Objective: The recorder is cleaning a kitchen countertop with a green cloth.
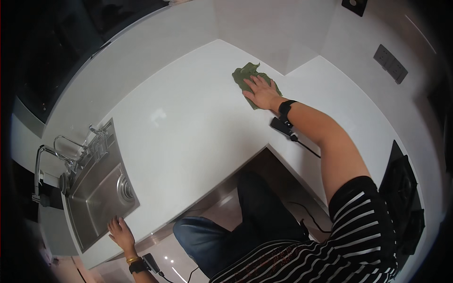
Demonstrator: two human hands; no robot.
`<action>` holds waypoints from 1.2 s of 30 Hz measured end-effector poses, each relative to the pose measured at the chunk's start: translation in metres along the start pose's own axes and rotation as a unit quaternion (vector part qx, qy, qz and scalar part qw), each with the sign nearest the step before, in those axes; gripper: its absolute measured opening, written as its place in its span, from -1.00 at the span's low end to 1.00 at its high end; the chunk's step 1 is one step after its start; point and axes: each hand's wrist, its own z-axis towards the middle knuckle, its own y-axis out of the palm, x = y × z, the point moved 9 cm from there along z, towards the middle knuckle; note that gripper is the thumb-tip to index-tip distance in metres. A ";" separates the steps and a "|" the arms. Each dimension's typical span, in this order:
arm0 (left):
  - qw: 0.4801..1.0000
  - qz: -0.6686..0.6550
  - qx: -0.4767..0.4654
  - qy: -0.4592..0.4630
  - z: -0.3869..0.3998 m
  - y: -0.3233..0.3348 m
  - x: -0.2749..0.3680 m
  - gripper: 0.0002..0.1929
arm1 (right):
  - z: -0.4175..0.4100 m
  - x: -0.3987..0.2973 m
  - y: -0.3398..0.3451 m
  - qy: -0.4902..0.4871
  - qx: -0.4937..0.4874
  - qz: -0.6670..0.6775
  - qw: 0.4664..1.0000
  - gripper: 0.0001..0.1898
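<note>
My right hand lies flat with spread fingers on a crumpled green cloth, pressing it on the white countertop near the back corner. A black strap with a small device on a cable is on that wrist. At the lower left, my left hand rests on the counter's front edge beside the stainless steel sink, with its fingertips at the sink's rim. It holds nothing. That wrist bears a gold-coloured bracelet and a black strap with a device.
A chrome faucet and a smaller curved tap stand behind the sink. A black gas hob is at the far right. Wall sockets sit on the right wall. The counter's inner corner is right in front of my legs.
</note>
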 end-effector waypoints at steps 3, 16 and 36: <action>1.000 -0.003 -0.016 0.006 -0.001 -0.001 0.003 -0.54 | -0.013 -0.002 0.002 0.034 0.017 -0.007 0.999 -0.34; 1.000 0.009 0.012 0.008 -0.003 -0.002 -0.002 -0.53 | -0.313 -0.007 -0.039 -0.068 -0.078 -0.007 0.995 -0.33; 1.000 -0.012 0.014 -0.005 -0.002 -0.001 -0.007 -0.51 | -0.030 -0.055 0.007 0.021 0.055 0.009 0.998 -0.34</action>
